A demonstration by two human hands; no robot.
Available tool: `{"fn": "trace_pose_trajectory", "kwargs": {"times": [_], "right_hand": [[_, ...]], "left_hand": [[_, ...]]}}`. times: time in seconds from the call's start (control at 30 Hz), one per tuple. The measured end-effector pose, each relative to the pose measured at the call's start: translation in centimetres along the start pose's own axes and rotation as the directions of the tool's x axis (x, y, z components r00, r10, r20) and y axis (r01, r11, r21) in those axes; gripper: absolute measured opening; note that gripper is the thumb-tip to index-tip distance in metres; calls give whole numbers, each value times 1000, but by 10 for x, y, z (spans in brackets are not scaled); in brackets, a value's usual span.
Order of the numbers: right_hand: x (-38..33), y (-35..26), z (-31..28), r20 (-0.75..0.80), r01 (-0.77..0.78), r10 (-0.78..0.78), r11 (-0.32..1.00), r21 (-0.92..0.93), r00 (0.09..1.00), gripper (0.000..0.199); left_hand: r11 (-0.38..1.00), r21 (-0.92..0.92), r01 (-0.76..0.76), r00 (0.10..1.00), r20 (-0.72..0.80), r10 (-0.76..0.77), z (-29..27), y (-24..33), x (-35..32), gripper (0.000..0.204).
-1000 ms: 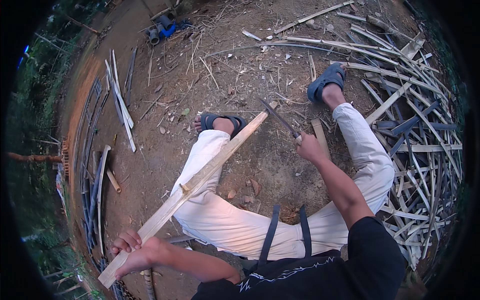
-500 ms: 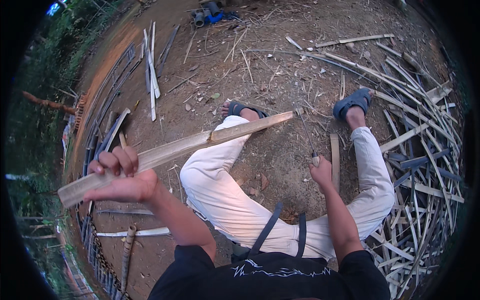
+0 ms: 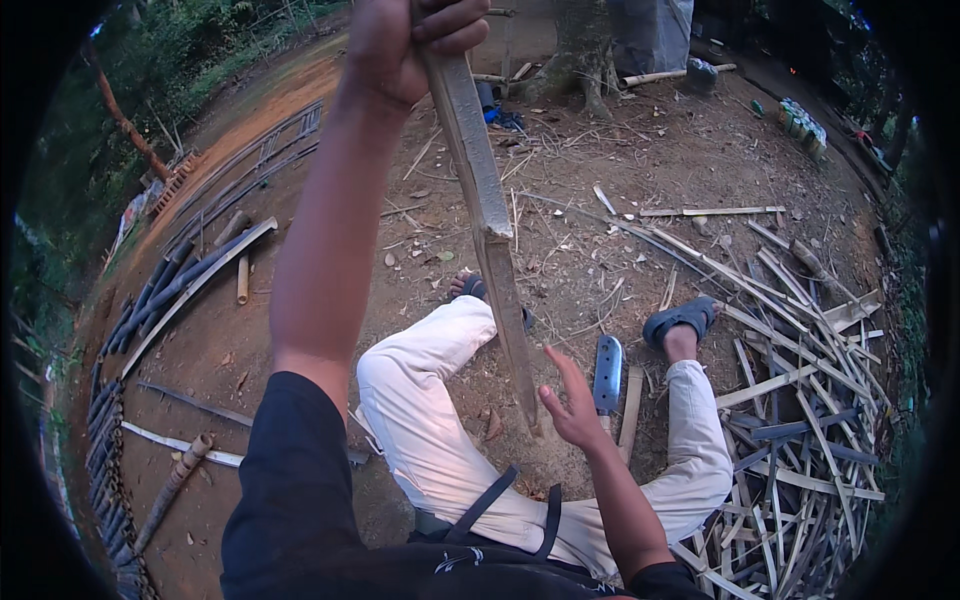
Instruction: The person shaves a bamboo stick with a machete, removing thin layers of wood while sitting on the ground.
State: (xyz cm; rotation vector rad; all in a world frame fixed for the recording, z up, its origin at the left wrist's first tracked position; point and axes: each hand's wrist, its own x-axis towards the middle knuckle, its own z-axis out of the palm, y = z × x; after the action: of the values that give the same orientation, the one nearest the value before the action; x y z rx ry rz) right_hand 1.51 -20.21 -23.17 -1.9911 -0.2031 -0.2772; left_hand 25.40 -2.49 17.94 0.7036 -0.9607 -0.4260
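Note:
Raised high at the top, my left hand is closed round the upper part of a split bamboo strip. The strip slants down between my legs, with a node partway along it. My right hand is open, thumb and fingers apart, close to the strip's lower tip but not gripping it. Just right of that hand is a wide-bladed cleaver with holes in its blade; its handle is partly hidden by my hand and wrist. A short flat bamboo piece lies beside the cleaver.
A large heap of split bamboo strips spreads on the right. Bamboo poles lie at the left, with a short bamboo length nearer me. A tree trunk stands at the back, near a grey sheet. My sandalled foot rests beside the heap.
My left hand has swung up from the left, turning the bamboo strip from nearly level to steep. My right hand has let go of the cleaver and opened. The view has tilted up.

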Motion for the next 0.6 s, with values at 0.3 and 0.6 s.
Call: {"fn": "trace_pose_trajectory", "kwargs": {"times": [0.3, 0.6], "right_hand": [[3, -38, -9, 222, -332, 260, 538, 775, 940, 19], [103, -24, -23, 51, -310, 667, 276, 910, 744, 15]], "left_hand": [[737, 527, 423, 810, -585, -46, -68, -56, 9, 103], [394, -269, 879, 292, -350, -890, 3, -242, -351, 100]]}}
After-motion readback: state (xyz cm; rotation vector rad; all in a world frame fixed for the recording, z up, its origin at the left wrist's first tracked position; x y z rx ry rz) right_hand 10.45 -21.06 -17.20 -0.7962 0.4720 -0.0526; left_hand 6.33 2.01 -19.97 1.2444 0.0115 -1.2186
